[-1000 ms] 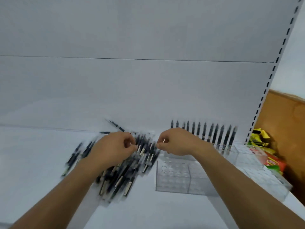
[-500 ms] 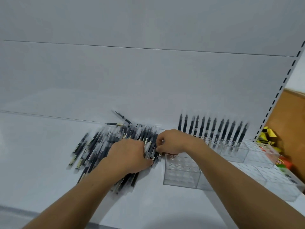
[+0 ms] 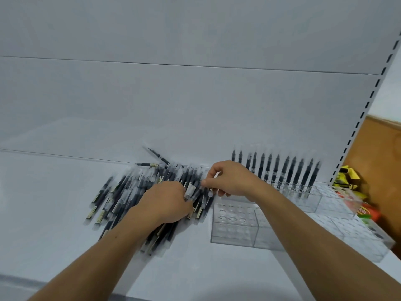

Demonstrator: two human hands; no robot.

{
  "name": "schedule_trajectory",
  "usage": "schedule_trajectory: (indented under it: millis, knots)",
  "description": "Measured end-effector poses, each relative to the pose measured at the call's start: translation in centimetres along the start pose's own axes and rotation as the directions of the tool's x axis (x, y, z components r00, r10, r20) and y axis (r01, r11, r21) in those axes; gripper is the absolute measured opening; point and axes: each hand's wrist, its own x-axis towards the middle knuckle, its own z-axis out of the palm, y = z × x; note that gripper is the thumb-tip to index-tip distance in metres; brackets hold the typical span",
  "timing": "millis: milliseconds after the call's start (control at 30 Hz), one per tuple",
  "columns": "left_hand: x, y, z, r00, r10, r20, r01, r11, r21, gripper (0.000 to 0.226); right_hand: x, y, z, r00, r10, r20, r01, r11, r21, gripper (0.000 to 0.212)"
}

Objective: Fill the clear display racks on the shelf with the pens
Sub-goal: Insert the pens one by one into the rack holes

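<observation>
A heap of black pens with clear caps (image 3: pixel 121 196) lies on the white shelf (image 3: pixel 43 203). My left hand (image 3: pixel 167 200) rests on the heap's right part, fingers curled round a pen whose clear cap sticks out by the fingertips. My right hand (image 3: pixel 232 179) reaches in from the right and pinches a pen at the heap's right edge. An empty clear rack (image 3: pixel 236 224) stands just under my right wrist. Behind it a second clear rack (image 3: pixel 310 196) holds a row of upright pens (image 3: pixel 282 168).
More clear racks (image 3: pixel 360 237) stand along the shelf's right end. Yellow and red packets (image 3: pixel 347 177) lie beside a wooden panel (image 3: pixel 382 161) at the far right. A slotted white upright (image 3: pixel 364 111) bounds the shelf's back wall.
My left hand has dropped from above the heap onto its right part and closed on a pen. The right hand stays at the heap's right edge, still pinching.
</observation>
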Motion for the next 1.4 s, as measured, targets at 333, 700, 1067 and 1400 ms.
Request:
schedule_trajectory:
  millis: [333, 700, 1067, 1400]
  knots:
    - [0.3, -0.8, -1.3, 1.0, 0.014, -0.011, -0.016, 0.98, -0.198, 0.036, -0.8, 0.0, -1.0, 0.995, 0.004, -0.104, 0.016, 0.981, 0.195, 0.032]
    - [0.4, 1.4, -2.3, 0.956, 0.087, -0.281, -0.235, 0.802, -0.549, 0.021, -1.2, -1.9, -1.8, 0.96, -0.059, -0.273, 0.187, 0.86, 0.474, 0.011]
    - [2.4, 7.8, -2.7, 0.943, 0.103, -0.316, -0.328, 0.452, -0.83, 0.024, -3.7, -0.2, -5.4, 0.915, -0.109, -0.39, 0.293, 0.841, 0.454, 0.013]
    - [4.3, 15.4, 0.2, 0.902, 0.155, -0.403, -0.432, 0.348, -0.832, 0.021, -6.8, 4.5, -9.9, 0.878, -0.075, -0.472, 0.29, 0.869, 0.401, 0.006]
